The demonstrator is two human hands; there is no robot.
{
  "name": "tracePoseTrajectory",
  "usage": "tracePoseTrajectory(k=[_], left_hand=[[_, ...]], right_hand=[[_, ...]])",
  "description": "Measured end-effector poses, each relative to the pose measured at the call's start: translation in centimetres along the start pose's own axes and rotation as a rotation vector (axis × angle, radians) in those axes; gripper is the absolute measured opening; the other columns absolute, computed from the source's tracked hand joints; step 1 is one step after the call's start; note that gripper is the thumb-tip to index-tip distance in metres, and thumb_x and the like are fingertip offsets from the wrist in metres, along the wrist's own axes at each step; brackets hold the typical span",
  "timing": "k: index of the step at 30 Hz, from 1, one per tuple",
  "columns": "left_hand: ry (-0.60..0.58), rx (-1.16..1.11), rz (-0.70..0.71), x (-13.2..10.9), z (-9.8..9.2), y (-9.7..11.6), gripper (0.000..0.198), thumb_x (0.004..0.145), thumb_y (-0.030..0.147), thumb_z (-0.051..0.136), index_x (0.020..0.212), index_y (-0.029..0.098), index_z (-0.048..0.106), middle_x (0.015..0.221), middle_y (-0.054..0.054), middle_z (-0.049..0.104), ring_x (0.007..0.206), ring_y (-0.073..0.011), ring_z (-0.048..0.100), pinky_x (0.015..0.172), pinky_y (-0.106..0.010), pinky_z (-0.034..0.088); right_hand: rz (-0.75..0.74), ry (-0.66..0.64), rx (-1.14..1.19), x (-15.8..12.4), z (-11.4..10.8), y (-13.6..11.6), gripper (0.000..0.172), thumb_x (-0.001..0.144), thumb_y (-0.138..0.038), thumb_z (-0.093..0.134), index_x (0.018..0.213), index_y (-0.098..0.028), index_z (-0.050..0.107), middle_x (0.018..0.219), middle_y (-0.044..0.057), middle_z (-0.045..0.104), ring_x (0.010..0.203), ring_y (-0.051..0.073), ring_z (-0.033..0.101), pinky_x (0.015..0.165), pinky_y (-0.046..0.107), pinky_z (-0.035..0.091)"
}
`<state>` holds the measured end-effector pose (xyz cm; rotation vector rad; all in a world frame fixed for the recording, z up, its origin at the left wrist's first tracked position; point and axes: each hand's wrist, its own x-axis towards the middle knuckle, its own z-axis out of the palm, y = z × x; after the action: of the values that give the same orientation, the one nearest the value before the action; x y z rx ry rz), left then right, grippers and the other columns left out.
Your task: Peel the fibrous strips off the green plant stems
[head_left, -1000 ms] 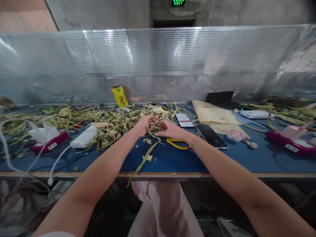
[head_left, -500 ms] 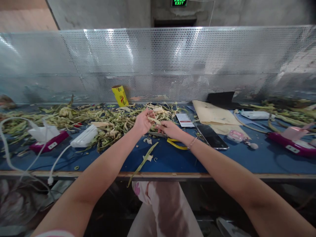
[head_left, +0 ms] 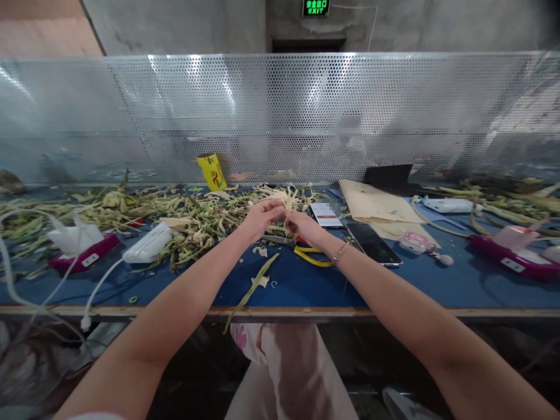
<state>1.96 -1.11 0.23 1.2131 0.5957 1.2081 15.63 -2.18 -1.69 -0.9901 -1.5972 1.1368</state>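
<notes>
Together, the left hand [head_left: 265, 216] and right hand [head_left: 306, 228] pinch a pale, frayed plant piece [head_left: 289, 202] between their fingertips, beside a heap of greenish plant scraps [head_left: 205, 224]. Partly hidden by the right hand, a yellow-handled tool [head_left: 313, 261] lies on the blue table [head_left: 315, 291], while a long green strip [head_left: 254, 284] hangs over the front edge.

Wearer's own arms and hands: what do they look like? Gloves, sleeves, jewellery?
No gloves on the left hand or right hand. Both forearms are uncovered. A pale sleeve edge just shows on the left arm; no sleeve is in view on the right. The right wrist has a thin, light bracelet; none visible on the left.
</notes>
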Motion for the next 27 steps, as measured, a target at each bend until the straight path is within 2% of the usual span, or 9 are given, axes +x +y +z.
tracePoseTrajectory(k=[2, 5, 7, 11, 14, 18, 22, 24, 27], left_hand=[[-0.032, 0.096, -0.001, -0.1, 0.0, -0.2, 0.024, 0.051, 0.022, 0.076, 0.065, 0.011, 0.06, 0.06, 0.002, 0.059, 0.06, -0.0067, 0.054, 0.068, -0.023, 0.044], [-0.064, 0.204, 0.034, 0.0, -0.3, -0.5, 0.022, 0.055, 0.027, 0.073, 0.063, 0.012, 0.059, 0.059, 0.002, 0.057, 0.059, -0.0071, 0.053, 0.067, -0.024, 0.043], [-0.063, 0.256, 0.078, 0.1, -0.6, -0.6, 0.022, 0.057, 0.029, 0.071, 0.063, 0.012, 0.058, 0.059, 0.002, 0.056, 0.059, -0.0072, 0.052, 0.065, -0.023, 0.042], [0.012, 0.345, 0.163, 0.4, -1.0, -0.7, 0.02, 0.06, 0.027, 0.068, 0.064, 0.013, 0.055, 0.059, 0.003, 0.054, 0.057, -0.0064, 0.049, 0.062, -0.021, 0.041], [0.035, 0.369, 0.145, 0.4, -0.8, -0.5, 0.019, 0.063, 0.027, 0.065, 0.064, 0.014, 0.051, 0.058, 0.004, 0.052, 0.055, -0.0067, 0.049, 0.06, -0.023, 0.044], [0.013, 0.339, 0.09, 0.2, -0.6, -0.6, 0.019, 0.064, 0.027, 0.064, 0.066, 0.016, 0.048, 0.058, 0.004, 0.052, 0.054, -0.008, 0.052, 0.059, -0.025, 0.046], [-0.056, 0.324, 0.027, -0.1, -0.5, -0.8, 0.02, 0.062, 0.025, 0.066, 0.07, 0.015, 0.05, 0.06, 0.004, 0.055, 0.055, -0.0086, 0.055, 0.06, -0.026, 0.048], [-0.084, 0.333, 0.008, -0.2, -0.4, -0.8, 0.023, 0.059, 0.023, 0.068, 0.071, 0.015, 0.051, 0.059, 0.003, 0.056, 0.055, -0.0082, 0.055, 0.059, -0.025, 0.047], [-0.059, 0.349, -0.014, -0.3, -0.1, -0.6, 0.026, 0.054, 0.019, 0.071, 0.071, 0.013, 0.052, 0.057, 0.004, 0.055, 0.052, -0.0069, 0.053, 0.055, -0.022, 0.045]], right_hand=[[-0.143, 0.032, -0.249, 0.1, 0.0, 0.1, 0.025, 0.08, -0.035, 0.04, 0.06, -0.02, 0.042, 0.065, 0.0, 0.04, 0.069, 0.014, 0.041, 0.067, 0.031, 0.039], [-0.332, 0.049, -0.559, 0.0, 0.1, 0.2, 0.022, 0.082, -0.023, 0.037, 0.06, -0.02, 0.041, 0.069, 0.002, 0.04, 0.079, 0.017, 0.041, 0.08, 0.035, 0.038], [-0.392, 0.064, -0.677, -0.2, 0.1, 0.2, 0.019, 0.082, -0.021, 0.038, 0.064, -0.02, 0.042, 0.073, 0.004, 0.042, 0.082, 0.018, 0.043, 0.083, 0.037, 0.038], [-0.462, 0.119, -0.812, -0.8, 0.0, 0.0, 0.004, 0.08, -0.021, 0.045, 0.078, -0.018, 0.048, 0.085, 0.008, 0.046, 0.089, 0.021, 0.045, 0.086, 0.04, 0.039], [-0.461, 0.159, -0.784, -1.0, -0.2, -0.3, 0.011, 0.078, -0.02, 0.048, 0.088, -0.017, 0.048, 0.094, 0.01, 0.048, 0.091, 0.021, 0.046, 0.084, 0.038, 0.04], [-0.375, 0.231, -0.588, -0.9, -0.2, -0.7, 0.021, 0.077, -0.025, 0.048, 0.096, -0.016, 0.046, 0.096, 0.01, 0.048, 0.081, 0.017, 0.049, 0.074, 0.033, 0.043], [-0.325, 0.241, -0.476, -0.4, -0.5, -1.0, 0.01, 0.076, -0.028, 0.048, 0.076, -0.018, 0.046, 0.077, 0.003, 0.049, 0.069, 0.014, 0.048, 0.067, 0.029, 0.041], [-0.286, 0.245, -0.47, -0.3, -0.7, -1.0, 0.013, 0.074, -0.027, 0.048, 0.066, -0.019, 0.041, 0.066, -0.001, 0.046, 0.064, 0.012, 0.045, 0.064, 0.028, 0.039], [-0.251, 0.248, -0.423, -0.1, -0.9, -0.7, 0.015, 0.072, -0.027, 0.049, 0.063, -0.02, 0.04, 0.061, -0.003, 0.045, 0.06, 0.011, 0.044, 0.062, 0.027, 0.038]])
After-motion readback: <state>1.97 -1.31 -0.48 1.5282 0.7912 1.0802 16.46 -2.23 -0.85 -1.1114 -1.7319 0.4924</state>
